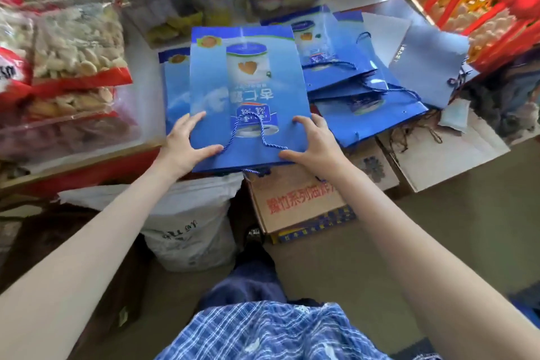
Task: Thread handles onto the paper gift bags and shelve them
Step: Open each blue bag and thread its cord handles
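Both hands hold one flat blue paper gift bag (245,90) by its near end. The left hand (187,146) grips the bag's near left corner, thumb on the printed face, fingers spread along the left edge. The right hand (314,145) grips the near right corner the same way, thumb on top. The bag lies face up with its print upside down to the wearer. A blue twisted cord handle (257,134) is threaded through the bag's near end and loops over the printed face between the two thumbs.

The held bag sits over the near edge of a white-topped table (143,67), on top of another bag of the same kind (174,82), whose left part shows. To the right, a loose pile of further blue bags (365,96) with cords fans out toward the table's right side.

Clear packs of biscuits (76,50) stand at the left edge. A red basket (479,6) occupies the far right corner. Below the near edge stand a white sack (190,231) and a cardboard box (295,202)
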